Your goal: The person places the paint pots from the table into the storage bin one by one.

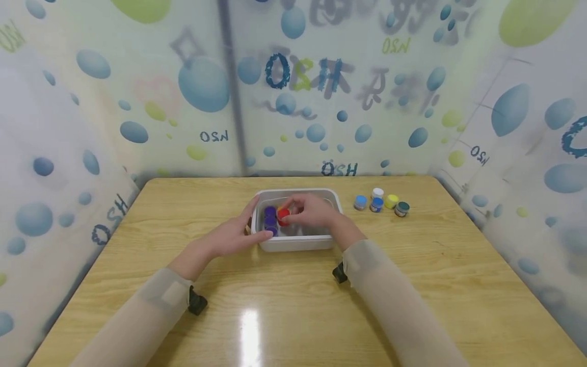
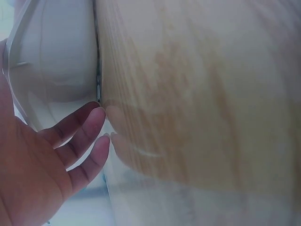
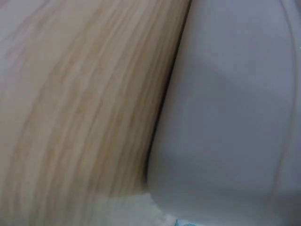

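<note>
Bin (image 1: 298, 245) stands on the table (image 1: 293, 300) in front of you, and both your hands are at it. Your left hand (image 1: 236, 235) touches its 9 o'clock end: the thumb lies straight over the rim at 8 o'clock, while the other fingers, spread and a little bent, are along the outer wall. The left wrist view shows three of these fingers low beside the bin; whether their tips touch the table, one cannot tell.

Your right hand (image 1: 309, 209) reaches into the bin from 3 o'clock and pinches the red jar (image 1: 284, 218) between thumb and fingers. This jar is inside, toward 9 o'clock; it is not clear if its base rests on the floor. Just beyond it, toward 9 o'clock, three purple jars (image 1: 270, 222) make a row running from 12 to 6. Something yellow (image 1: 279, 209) shows partly behind the red jar, at its 11 o'clock.

Outside the bin, between 2 and 3 o'clock, you have five jars standing near each other: light blue (image 1: 359, 203), white (image 1: 377, 193), blue (image 1: 376, 205), yellow (image 1: 392, 202) and dark green (image 1: 402, 209).
</note>
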Demonstrator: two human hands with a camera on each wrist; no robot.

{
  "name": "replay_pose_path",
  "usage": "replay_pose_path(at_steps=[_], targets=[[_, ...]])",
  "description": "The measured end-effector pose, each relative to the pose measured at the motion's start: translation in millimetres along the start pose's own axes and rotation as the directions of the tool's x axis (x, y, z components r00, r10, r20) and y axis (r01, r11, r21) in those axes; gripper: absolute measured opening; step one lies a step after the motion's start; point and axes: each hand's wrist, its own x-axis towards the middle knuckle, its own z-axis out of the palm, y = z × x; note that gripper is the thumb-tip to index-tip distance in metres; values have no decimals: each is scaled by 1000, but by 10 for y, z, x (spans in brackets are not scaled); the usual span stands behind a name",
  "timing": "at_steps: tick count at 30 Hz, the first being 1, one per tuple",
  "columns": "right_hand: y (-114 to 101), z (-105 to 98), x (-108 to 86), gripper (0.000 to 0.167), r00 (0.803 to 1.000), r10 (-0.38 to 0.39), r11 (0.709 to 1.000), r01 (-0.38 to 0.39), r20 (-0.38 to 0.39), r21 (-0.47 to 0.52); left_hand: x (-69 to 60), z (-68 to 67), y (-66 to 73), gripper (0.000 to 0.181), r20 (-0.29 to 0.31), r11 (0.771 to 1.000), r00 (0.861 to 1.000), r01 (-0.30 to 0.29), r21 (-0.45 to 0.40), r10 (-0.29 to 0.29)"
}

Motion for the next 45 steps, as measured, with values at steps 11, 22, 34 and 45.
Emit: replay_pose_path(at_steps=[11, 22, 34, 45], targets=[[9, 20, 22, 32, 994, 54, 997, -48, 91, -65, 20, -4, -18, 114, -2, 1000, 1000, -10, -2, 10], [30, 26, 8, 31, 992, 65, 998, -61, 109, -34, 19, 0, 2, 116, 1, 1000, 1000, -13, 4, 13], [36, 26, 17, 30, 992, 43, 999, -41, 117, -19, 4, -7, 11, 115, -3, 1000, 1000, -16, 2, 16], [42, 28, 4, 29, 995, 31, 999, -28, 99, -26, 10, -3, -6, 116, 0, 1000, 1000, -15, 6, 15]])
